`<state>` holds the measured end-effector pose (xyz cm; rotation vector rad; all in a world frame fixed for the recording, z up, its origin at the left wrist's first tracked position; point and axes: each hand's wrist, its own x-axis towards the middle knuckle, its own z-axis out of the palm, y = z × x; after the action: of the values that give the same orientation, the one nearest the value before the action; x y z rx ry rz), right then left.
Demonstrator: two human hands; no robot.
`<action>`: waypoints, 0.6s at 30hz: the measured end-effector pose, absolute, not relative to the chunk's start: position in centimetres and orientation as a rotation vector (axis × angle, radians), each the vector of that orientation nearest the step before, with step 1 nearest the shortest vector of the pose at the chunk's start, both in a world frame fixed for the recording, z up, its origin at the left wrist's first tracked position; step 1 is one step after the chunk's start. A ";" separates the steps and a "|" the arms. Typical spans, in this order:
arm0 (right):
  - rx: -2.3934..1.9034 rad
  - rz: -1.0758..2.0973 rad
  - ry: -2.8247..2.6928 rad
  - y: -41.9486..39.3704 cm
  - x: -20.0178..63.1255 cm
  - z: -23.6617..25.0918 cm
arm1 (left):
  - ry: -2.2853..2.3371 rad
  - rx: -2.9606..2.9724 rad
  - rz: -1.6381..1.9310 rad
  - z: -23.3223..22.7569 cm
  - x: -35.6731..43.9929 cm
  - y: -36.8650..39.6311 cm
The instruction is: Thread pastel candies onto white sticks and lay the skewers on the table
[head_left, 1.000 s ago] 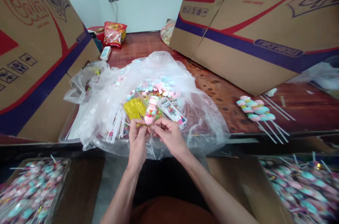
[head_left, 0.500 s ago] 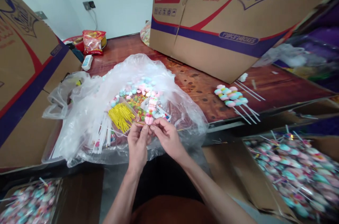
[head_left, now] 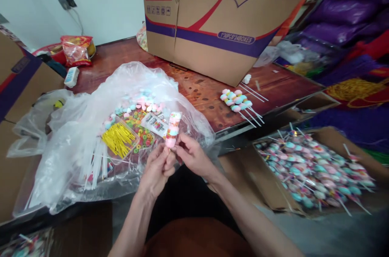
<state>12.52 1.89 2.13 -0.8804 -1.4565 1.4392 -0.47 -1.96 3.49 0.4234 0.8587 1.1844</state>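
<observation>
The wrapped candy skewer (head_left: 173, 129) stands nearly upright just above both hands, its long axis running up and away from the person, with the pink bottom piece right at the fingertips and the printed wrapper top leaning slightly right. The left hand (head_left: 157, 170) is closed around the base of the stick from below and left; the right hand (head_left: 192, 157) pinches the same spot from the right, so the two hands touch at the neck of the wrapper. Which hand is nearer is a toss-up: both meet at the stick. Behind the skewer lies a crumpled clear plastic bag (head_left: 91, 127) spread on the wooden surface (head_left: 206, 91), holding loose candies, white sticks and a tray of yellow twist ties (head_left: 119, 139). To the right, well apart, a few bare candy skewers (head_left: 238, 101) lie near the surface's front edge. Below that edge, to the right, an open carton (head_left: 313, 168) holds many wrapped skewers; the space between it and the hands is open.
</observation>
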 end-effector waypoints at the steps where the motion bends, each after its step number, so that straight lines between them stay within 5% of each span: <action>1: -0.925 1.367 -1.472 1.8 12.4 2.0 | 0.927 0.495 1.261 3.3 0.0 -1.9; 7: -1.055 1.117 -1.536 1.4 12.1 1.8 | 1.172 0.665 1.467 1.9 1.3 -2.2; 13: -1.018 1.612 -1.268 1.3 12.2 1.4 | 0.981 0.386 1.352 2.0 0.2 -1.5; 18: -1.006 0.975 -1.588 0.5 12.7 0.6 | 0.884 0.142 1.264 2.5 -0.7 -0.8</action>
<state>12.71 0.46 0.62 -1.0063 -1.5884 0.9753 -0.67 -0.75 2.50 0.1425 0.8835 1.2636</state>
